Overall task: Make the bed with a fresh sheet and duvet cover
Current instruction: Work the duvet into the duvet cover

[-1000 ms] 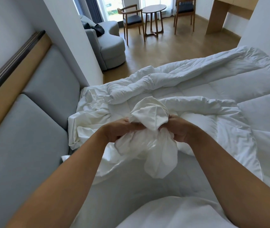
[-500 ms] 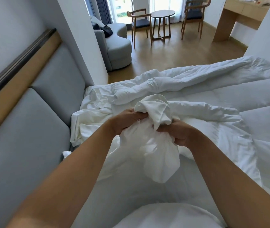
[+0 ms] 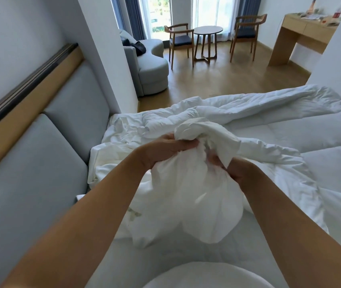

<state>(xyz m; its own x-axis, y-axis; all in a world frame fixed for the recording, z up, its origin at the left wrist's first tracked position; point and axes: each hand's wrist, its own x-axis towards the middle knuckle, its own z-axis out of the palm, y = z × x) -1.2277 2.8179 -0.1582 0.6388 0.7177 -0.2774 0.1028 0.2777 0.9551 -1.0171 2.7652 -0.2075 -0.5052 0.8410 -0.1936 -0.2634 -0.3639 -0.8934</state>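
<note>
A bunched white duvet cover point(image 3: 194, 188) hangs in front of me over the bed. My left hand point(image 3: 165, 148) grips its gathered top from the left, and my right hand point(image 3: 234, 169) grips it from the right, a little lower, with fingers buried in the folds. Behind the bundle a quilted white duvet point(image 3: 279, 129) lies crumpled across the mattress. A wrinkled white sheet point(image 3: 121, 138) is heaped against the headboard side.
A grey padded headboard point(image 3: 40, 154) with a wooden rail runs along the left. Beyond the bed is wooden floor point(image 3: 217, 82), a grey sofa point(image 3: 150, 65), two chairs around a small round table point(image 3: 207, 32), and a desk point(image 3: 302, 32) at the right.
Both hands have worked further into the bunched cover and lifted it slightly. My right hand has dropped lower than the left. The hanging part has puffed out wider.
</note>
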